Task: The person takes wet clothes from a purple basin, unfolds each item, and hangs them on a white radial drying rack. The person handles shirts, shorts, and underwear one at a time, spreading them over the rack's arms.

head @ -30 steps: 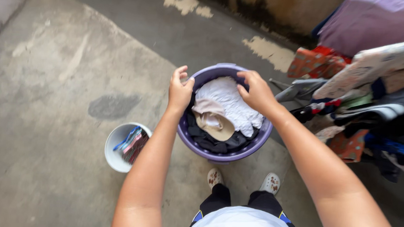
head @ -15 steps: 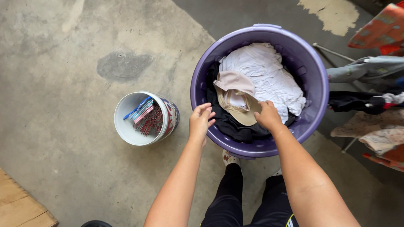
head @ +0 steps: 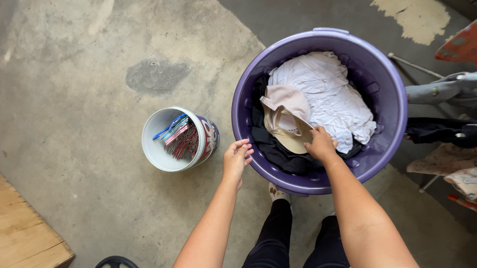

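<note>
Our right hand (head: 320,145) pinches the beige cloth (head: 285,116) in the purple basin (head: 387,88); our left hand (head: 236,158) hovers open beside its rim.

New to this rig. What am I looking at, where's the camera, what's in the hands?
No machine here: a person works with two bare hands, and a camera on their head looks straight down. The right hand reaches into a round purple plastic tub of laundry and grips a beige cap lying beside a crumpled white garment. The left hand is open and empty, just outside the tub's rim. A small white plastic bucket of coloured clothes pegs stands on the concrete floor.
</note>
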